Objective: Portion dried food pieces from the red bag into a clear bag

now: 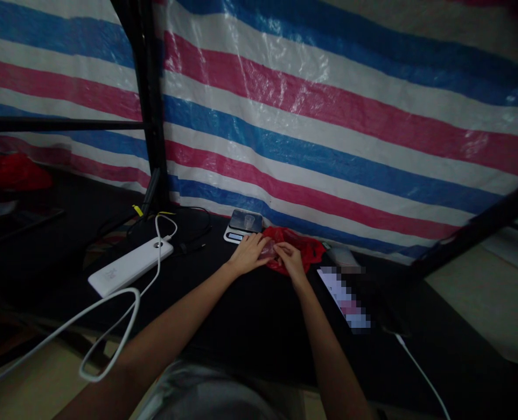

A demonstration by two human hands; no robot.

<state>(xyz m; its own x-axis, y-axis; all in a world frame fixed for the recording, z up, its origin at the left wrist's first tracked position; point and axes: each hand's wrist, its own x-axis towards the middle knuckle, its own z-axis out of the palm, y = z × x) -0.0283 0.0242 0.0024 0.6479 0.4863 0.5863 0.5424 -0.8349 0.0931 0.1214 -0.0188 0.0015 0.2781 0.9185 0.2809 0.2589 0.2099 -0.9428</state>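
Note:
My left hand [247, 255] and my right hand [291, 261] meet over the table, both holding a small clear plastic bag [266, 251] that looks pinkish over the red behind it. What the bag contains is too dim to make out. The right fingertips pinch its right side, while the left fingers close on its left side. Just behind lies a crumpled red plastic bag [314, 249]. Beyond my left hand is a small digital scale [233, 229] with a lit display, and a small clear cup [249, 222] stands on its dark plate.
A white power bank [130, 267] with a looping white cable [137, 303] is on the left of the black table [250, 326]. To the right lies a lit phone [344, 297], its screen blurred out. A striped plastic sheet [329, 122] hangs behind, beside a black post [153, 105].

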